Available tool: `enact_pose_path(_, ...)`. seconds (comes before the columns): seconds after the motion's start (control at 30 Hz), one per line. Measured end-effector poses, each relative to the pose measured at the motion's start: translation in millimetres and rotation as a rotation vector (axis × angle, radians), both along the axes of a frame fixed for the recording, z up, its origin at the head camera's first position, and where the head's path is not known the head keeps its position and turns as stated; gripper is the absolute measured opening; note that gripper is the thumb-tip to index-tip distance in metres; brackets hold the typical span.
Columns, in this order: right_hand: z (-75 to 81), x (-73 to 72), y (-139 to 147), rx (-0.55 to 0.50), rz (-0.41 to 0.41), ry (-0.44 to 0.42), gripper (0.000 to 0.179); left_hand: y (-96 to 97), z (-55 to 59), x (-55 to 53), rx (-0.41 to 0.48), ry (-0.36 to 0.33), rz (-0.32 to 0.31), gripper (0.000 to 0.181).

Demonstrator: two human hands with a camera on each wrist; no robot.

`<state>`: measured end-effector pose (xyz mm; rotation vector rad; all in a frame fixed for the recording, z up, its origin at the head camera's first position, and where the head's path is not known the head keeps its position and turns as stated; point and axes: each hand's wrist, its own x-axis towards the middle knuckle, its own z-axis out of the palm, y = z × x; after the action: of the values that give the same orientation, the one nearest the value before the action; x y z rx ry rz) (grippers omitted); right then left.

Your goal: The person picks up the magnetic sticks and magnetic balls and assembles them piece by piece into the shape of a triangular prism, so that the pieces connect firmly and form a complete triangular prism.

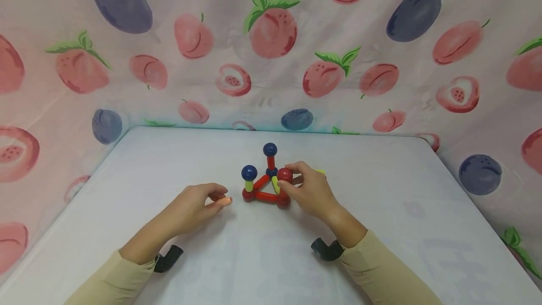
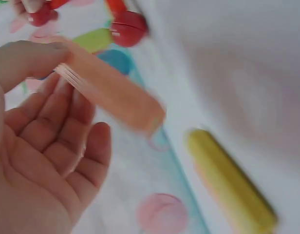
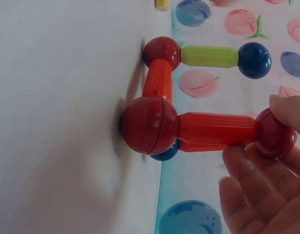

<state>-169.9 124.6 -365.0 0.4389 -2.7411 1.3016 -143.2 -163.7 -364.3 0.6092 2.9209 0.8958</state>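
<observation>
Beige sleeves [image 1: 112, 276] nearest, bottom left and bottom right of the head frame, black curved pieces [image 1: 169, 258] at my wrists. Left of centre, my left hand [image 1: 192, 206] pinches an orange rod [image 1: 225, 201] by thumb and fingers, just left of the ball-and-rod build [image 1: 266, 197]. Build sits mid-frame on the white table [image 1: 254, 262], triangular base, three uprights. Right of centre, my right hand [image 1: 311, 189] has thumb and fingers clamped on the red top ball [image 1: 285, 174] of the front-right upright. Blue balls [image 1: 249, 173] cap the other two. Left wrist view, lower right: yellow rod [image 2: 233, 183], well apart from my fingers.
</observation>
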Motion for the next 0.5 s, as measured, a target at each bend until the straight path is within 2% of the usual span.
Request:
enact_pose_path(0.23,0.1,-1.1,0,0.009,-0.01,0.0,0.043,28.1,31.6,-1.6,0.103,0.14,-0.076,0.026)
enact_pose_path(0.4,-0.2,-0.6,0,0.007,-0.011,0.014,0.042,46.5,46.8,-8.9,0.136,0.191,-0.119,0.027)
enact_pose_path(0.5,-1.2,-0.8,0,0.004,-0.006,0.025,0.042,56.4,51.7,-15.6,0.135,0.187,-0.137,0.028)
